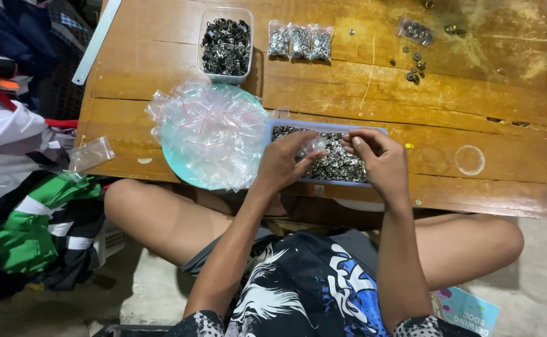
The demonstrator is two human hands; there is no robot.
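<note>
The small clear bag point(312, 147) sits between the person's 2 hands, held over the blue tray point(267, 134) of small silvery metal fasteners point(336, 163) at the near edge of the low wooden table point(161, 56). The left hand point(281, 163) pinches the bag at its lower side, fingers curled around it. The right hand point(380, 159) is bent at the fingers with thumb and forefinger drawn together just beside the bag's mouth — whether it grips a fastener or the bag's edge is too small to tell.

By the look of it, the step in hand is filling: pieces from the tray appear to be going into the bag. The next move likely calls for a steady left-hand hold that keeps the mouth open, and fine fingertip work by the right hand so nothing spills back into the tray.

Just left of the tray lies a heap of empty clear bags point(208, 128) on a round teal plate point(180, 165). Further back stand a clear tub of dark metal parts point(226, 45) and, beside it, 3 filled bags point(299, 42) in a row. Another filled bag point(414, 30) and a few loose pieces point(413, 68) lie toward the far right of the table. One more empty bag point(91, 153) hangs off the table's left edge — near a pile of green, white and black cloth point(36, 218).
</note>
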